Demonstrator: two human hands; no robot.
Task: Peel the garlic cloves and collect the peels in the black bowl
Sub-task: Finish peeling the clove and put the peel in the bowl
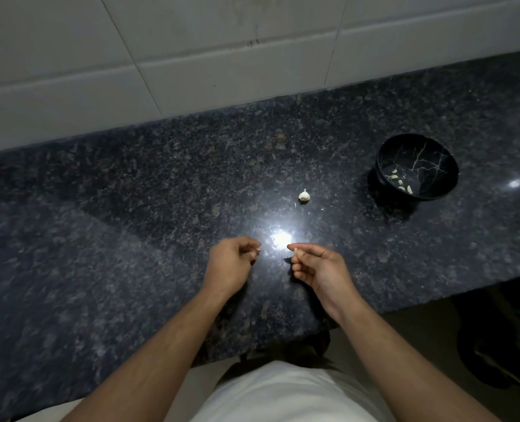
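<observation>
Right hand [316,266] pinching a garlic clove [295,251], left hand [231,263] pinching a pale peel scrap [257,247] just beside it, garlic bulb [304,195] sitting beyond both hands, black bowl [417,166] holding peels far right of them.

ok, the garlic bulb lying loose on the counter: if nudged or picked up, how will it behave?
The garlic bulb looks small and papery, so probably light. Its rounded body on the glossy granite counter may roll or skid when nudged. Flakes lying beside it suggest the skin sheds under a firm grip.

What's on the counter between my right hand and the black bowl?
Head view: only bare counter lies between right hand and black bowl.
</observation>
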